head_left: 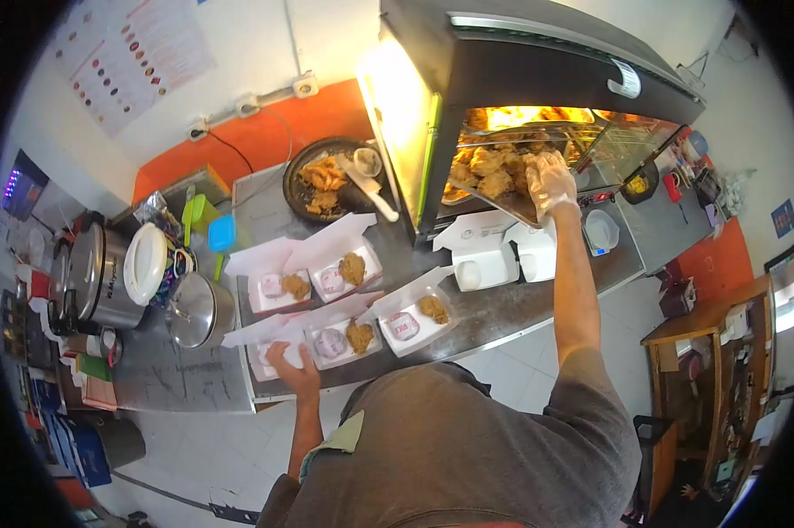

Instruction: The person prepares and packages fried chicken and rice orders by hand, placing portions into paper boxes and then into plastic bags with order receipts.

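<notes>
My left hand [296, 368] is at the near edge of the front-left white box [263, 373], thumb and fingers closed on it beside a pale wrapped item. My right hand [551, 183], in a clear plastic glove, reaches into the lit display warmer [437, 88]. Its fingers are curled next to fried chicken pieces [494, 169] on a tray; what they hold is hidden. Several open boxes hold a round wrapped packet [331, 343] and a piece of chicken [359, 335] each. Two open boxes below the warmer [485, 268] show a pale packet and no chicken.
A dark round pan [296, 207] with fried pieces and a white-handled utensil [375, 195] stands behind the boxes. Steel pots [199, 312] and a green container [202, 215] are at left. A clear tub [601, 231] sits right of my right arm; a wooden shelf [709, 326] stands lower right.
</notes>
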Demonstrator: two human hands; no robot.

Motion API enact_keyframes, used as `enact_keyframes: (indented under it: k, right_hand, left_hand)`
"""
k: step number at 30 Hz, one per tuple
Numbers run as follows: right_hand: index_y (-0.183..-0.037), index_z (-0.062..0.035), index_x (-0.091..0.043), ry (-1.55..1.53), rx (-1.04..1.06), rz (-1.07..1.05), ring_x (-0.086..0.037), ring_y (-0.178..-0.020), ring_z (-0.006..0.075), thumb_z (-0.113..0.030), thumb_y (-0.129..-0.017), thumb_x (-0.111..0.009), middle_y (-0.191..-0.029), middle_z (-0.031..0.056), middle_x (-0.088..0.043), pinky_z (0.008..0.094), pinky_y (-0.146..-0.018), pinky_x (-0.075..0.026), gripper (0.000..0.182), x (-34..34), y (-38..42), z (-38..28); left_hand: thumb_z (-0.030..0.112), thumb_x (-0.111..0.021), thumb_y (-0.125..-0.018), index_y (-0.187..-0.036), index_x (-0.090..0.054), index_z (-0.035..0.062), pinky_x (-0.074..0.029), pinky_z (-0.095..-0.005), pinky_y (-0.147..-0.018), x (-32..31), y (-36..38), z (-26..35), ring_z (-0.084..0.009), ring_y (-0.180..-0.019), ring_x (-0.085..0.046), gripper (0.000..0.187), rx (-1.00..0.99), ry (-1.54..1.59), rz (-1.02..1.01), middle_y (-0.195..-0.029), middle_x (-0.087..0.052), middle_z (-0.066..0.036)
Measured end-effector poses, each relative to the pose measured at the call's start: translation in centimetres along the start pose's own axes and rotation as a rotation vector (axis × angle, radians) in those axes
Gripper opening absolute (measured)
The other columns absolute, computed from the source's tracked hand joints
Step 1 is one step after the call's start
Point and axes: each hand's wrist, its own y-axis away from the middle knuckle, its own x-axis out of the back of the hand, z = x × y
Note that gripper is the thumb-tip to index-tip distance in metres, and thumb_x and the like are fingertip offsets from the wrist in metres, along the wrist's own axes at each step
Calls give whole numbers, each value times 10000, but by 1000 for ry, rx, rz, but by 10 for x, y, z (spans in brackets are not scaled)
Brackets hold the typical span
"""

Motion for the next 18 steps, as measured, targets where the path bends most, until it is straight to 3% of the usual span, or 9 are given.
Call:
enact_keyframes:
  k: [2,4,5,8,11,14,18]
  right_hand:
    - [-950,-85,-664,44,7,-20,-590,-1020,298,-299,-878,-506,-1030,145,-650,405,-916,-457,276,-42,-8,34]
    - [-979,-50,-667,64,-117,-478,-575,-1066,254,-311,-914,-464,-1085,142,-643,388,-871,-471,337,-63,-24,56]
    - [-998,-62,-671,173,-68,-569,-612,-1000,254,-298,-901,-475,-1035,139,-661,372,-845,-481,321,-46,-37,51]
    - [-962,-84,-683,184,-132,-651,-635,-946,257,-262,-888,-481,-987,132,-676,375,-823,-486,279,-62,-48,69]
    - [-952,-99,-693,-14,-334,-489,-629,-979,257,-296,-867,-512,-1005,134,-677,383,-851,-469,282,-109,-51,91]
    - [-978,-112,-696,-58,-380,-549,-628,-996,254,-346,-852,-530,-1021,128,-679,381,-879,-453,313,-154,-43,103]
    - [-1013,-130,-699,-86,-394,-488,-627,-1019,249,-412,-832,-555,-1043,119,-681,379,-917,-432,365,-216,-22,104]
  left_hand:
    - [53,-660,-784,-1008,-499,-8,-378,-403,-896,-21,-7,34,-333,-982,-485,283,-105,51,-8,-1022,-502,-183]
    - [35,-664,-772,-998,-504,-8,-395,-408,-870,-37,-14,63,-340,-947,-498,280,-124,146,-135,-980,-515,-183]
    - [35,-664,-772,-998,-504,-8,-395,-408,-870,-45,-14,73,-340,-947,-498,280,-150,143,-129,-980,-515,-183]
    - [41,-680,-769,-991,-506,-12,-412,-421,-823,-56,1,92,-349,-899,-512,287,-99,126,-187,-949,-529,-186]
    - [59,-689,-775,-1003,-507,-8,-417,-429,-794,-52,25,90,-361,-881,-518,300,-110,65,-206,-962,-537,-186]
    - [76,-684,-785,-1028,-508,-4,-418,-437,-813,-40,51,92,-375,-911,-519,311,-28,-71,-280,-984,-544,-187]
    - [89,-678,-794,-1055,-506,-3,-418,-447,-835,-34,64,105,-386,-958,-515,326,-92,-122,-308,-1004,-547,-190]
